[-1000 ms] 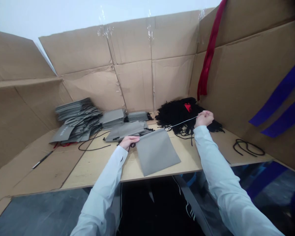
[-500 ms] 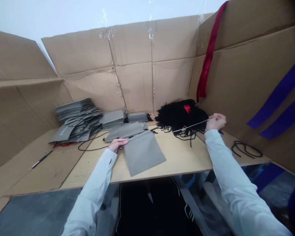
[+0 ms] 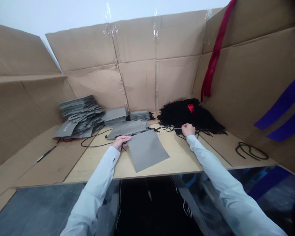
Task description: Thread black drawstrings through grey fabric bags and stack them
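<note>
The left hand is closed on the top corner of a gray cloth bag. The bag lies flat on a wood board, and the hand keeps its soft, smooth cloth still. The right hand is closed too, pinching a thin white string beside a heap of black cords. More flat bags sit stacked on the left.

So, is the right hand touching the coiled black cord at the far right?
Apart. The head view shows a plain gap: the right hand is at the tangled black cords, well left of the coiled black cord.
</note>
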{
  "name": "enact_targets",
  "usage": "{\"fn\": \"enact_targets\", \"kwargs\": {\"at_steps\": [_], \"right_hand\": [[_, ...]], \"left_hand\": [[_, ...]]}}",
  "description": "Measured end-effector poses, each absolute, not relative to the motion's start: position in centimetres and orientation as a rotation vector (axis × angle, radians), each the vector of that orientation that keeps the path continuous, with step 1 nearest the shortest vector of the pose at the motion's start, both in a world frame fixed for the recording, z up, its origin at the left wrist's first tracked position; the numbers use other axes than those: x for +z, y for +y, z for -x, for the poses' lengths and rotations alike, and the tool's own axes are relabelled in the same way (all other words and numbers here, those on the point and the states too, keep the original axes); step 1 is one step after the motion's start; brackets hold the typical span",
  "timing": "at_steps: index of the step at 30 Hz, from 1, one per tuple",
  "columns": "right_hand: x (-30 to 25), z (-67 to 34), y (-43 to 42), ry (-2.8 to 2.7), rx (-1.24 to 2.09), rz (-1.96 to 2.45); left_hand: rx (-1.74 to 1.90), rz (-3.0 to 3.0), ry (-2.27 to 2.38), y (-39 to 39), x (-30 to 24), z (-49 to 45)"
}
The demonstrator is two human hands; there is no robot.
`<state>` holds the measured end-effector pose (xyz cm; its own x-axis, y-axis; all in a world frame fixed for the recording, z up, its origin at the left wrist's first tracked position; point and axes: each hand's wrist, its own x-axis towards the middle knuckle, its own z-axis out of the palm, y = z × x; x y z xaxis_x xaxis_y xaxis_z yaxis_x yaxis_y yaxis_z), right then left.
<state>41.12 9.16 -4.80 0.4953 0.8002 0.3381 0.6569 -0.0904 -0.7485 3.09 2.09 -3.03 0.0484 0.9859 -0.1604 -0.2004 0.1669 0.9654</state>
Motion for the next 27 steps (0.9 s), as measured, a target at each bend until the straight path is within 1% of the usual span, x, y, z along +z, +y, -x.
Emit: {"fn": "enact_targets", "kwargs": {"at_steps": [1, 3, 4, 5, 6, 8, 11, 13, 16, 19, 23, 27], "right_hand": [[-4.5, -40.5, 8.8, -1.295, 0.066, 1.852], [-4.0, -38.9, 8.2, -1.434, -0.11, 1.788], [-3.8, -37.8, 8.0, -1.533, -0.125, 1.691], [-3.7, -36.6, 7.9, -1.637, -0.069, 1.584], [-3.7, -35.4, 7.8, -1.74, 0.066, 1.479], [-4.0, -33.2, 7.7, -1.901, 0.454, 1.294], [-4.6, -31.1, 7.7, -1.902, 0.936, 1.212], [-4.7, -30.7, 7.6, -1.752, 1.127, 1.218], [-4.6, -31.1, 7.4, -1.543, 1.279, 1.138], [-4.5, -31.8, 7.6, -1.416, 1.292, 1.068], [-4.9, -32.6, 8.5, -1.268, 1.244, 1.125], [-5.4, -33.6, 9.0, -1.347, 1.13, 1.216]], "left_hand": [[1.15, -0.938, 1.094, 2.0, -3.0, -3.3], [1.121, -0.918, 1.056, 1.7, -2.8, -3.5], [1.101, -0.91, 1.04, 1.5, -2.7, -3.6], [1.086, -0.903, 1.028, 1.4, -2.7, -3.7], [1.075, -0.896, 1.02, 1.4, -2.7, -3.7], [1.071, -0.889, 1.004, 1.4, -2.8, -3.5], [1.083, -0.89, 0.961, 1.6, -3.2, -2.9], [1.083, -0.887, 0.951, 1.8, -3.5, -2.6], [1.064, -0.88, 0.951, 1.8, -3.4, -2.4], [1.018, -0.887, 0.95, 1.5, -3.0, -2.3], [0.88, -0.928, 1.086, 1.1, -2.6, -1.9], [0.875, -1.015, 1.172, 1.2, -2.9, -1.5]]}}
